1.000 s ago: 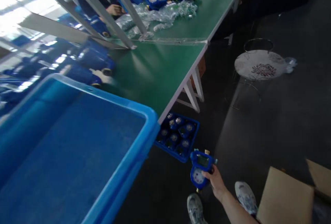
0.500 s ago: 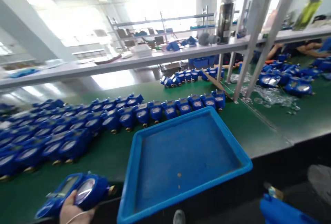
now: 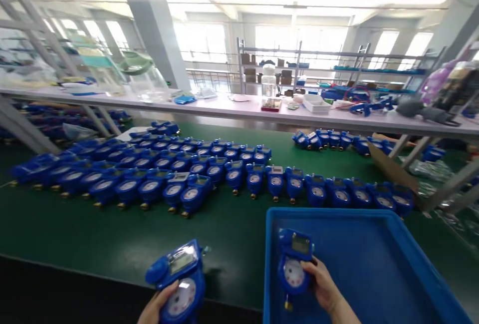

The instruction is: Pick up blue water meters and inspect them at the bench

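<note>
Spreading across the green bench (image 3: 86,244) beyond and to the left of the left hand (image 3: 159,306), rows of blue meters (image 3: 129,184) lie close together, dials up. The left hand itself is over the bench's near edge, curled partway round the left water meter (image 3: 179,279), gripping its left side. That meter is tilted, its display (image 3: 183,260) farther from the person than its round dial (image 3: 181,298) (its lower end runs out of view). Well beyond the gap between the hands, a clear bottle (image 3: 268,84) stands on the long raised shelf (image 3: 220,107). Next comes the right water meter (image 3: 294,266), gripped on its right side by the right hand (image 3: 324,284), which is closed on it with the thumb at the dial's edge. A brass fitting (image 3: 288,305) points toward the person. This meter is over the left part of the blue tray (image 3: 370,274), which extends to the right of the right hand; contact with the tray floor cannot be told. Beyond the tray, farther right than the right hand, a cardboard strip (image 3: 391,166) leans beside the last meters.
</note>
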Demonstrator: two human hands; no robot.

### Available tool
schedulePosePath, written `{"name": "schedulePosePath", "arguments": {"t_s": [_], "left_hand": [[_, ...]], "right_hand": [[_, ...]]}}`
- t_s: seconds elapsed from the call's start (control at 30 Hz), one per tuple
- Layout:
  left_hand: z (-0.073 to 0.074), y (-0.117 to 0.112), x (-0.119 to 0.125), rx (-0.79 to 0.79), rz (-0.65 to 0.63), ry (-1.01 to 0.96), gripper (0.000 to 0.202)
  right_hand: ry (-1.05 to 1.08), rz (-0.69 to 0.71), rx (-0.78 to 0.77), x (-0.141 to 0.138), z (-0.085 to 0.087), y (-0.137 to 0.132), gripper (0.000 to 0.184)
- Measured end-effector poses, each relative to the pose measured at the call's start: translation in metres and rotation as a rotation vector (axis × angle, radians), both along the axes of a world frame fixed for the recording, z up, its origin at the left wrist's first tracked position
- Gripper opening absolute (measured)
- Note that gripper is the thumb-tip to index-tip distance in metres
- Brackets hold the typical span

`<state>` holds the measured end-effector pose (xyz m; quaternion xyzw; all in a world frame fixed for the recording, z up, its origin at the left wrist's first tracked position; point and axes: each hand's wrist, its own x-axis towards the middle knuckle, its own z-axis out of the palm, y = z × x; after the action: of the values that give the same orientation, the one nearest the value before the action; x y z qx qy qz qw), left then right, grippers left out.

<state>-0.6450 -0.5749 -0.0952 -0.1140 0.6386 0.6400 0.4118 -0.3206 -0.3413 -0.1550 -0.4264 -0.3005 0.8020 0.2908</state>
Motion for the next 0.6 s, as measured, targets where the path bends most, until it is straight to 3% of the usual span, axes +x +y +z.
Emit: {"name": "schedulePosePath", "arguments": {"t_s": [0.13, 0.27, 0.43, 0.6], "left_hand": [[0.004, 0.018, -0.035, 0.065, -0.151, 0.004, 0.033], [0.002, 0.074, -0.082, 0.08, -0.215, 0.033, 0.033], [0.001, 0.145, -0.127, 0.1, -0.253, 0.095, 0.031], [0.001, 0.187, -0.137, 0.162, -0.324, 0.148, 0.032]], "right_hand": [[-0.055, 0.031, -0.055, -0.021, -0.019, 0.012, 0.036], [-0.082, 0.054, -0.072, -0.028, -0.023, 0.025, 0.042], [-0.156, 0.085, -0.074, -0.04, -0.025, 0.033, 0.066], [-0.46, 0.032, 0.002, -0.038, -0.028, 0.035, 0.099]]}}
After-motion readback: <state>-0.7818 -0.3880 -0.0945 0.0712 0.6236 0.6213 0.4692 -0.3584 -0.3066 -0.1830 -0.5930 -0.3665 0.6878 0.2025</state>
